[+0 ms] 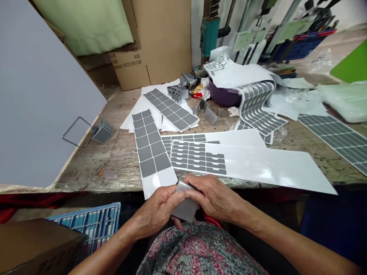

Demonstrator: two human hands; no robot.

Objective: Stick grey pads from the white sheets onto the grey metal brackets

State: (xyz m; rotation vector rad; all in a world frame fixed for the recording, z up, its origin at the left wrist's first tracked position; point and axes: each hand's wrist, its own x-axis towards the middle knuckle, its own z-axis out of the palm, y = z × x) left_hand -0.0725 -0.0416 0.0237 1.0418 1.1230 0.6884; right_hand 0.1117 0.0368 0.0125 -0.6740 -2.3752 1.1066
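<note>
Left hand [156,212] and right hand [213,198] closed on a grey folded metal piece [186,206] at the bench edge

Both hands are shut around the piece, which sits between them just off the near edge of a scarred wooden workbench [94,170], its lower end showing below the fingers. Just beyond, a long white backing sheet with grey square stickers [150,147] reaches toward the left hand. Beside it lies a white sheet of notched grey labels [197,160]. Farther back, more grey folded metal brackets [177,93] stand near a purple plastic basin [225,95], which is partly covered by white paper. A rectangular wire frame [76,131] rests against a small stack of grey pieces [102,131] near a large pale grey panel [43,95]. Below the bench, left of the hands, sits a blue plastic crate [88,225]. A brown cardboard carton [150,42] behind the bench carries printed "G.W.", "N.W.", "KGS" and a "MEAS" line, its figures hard to read
</note>
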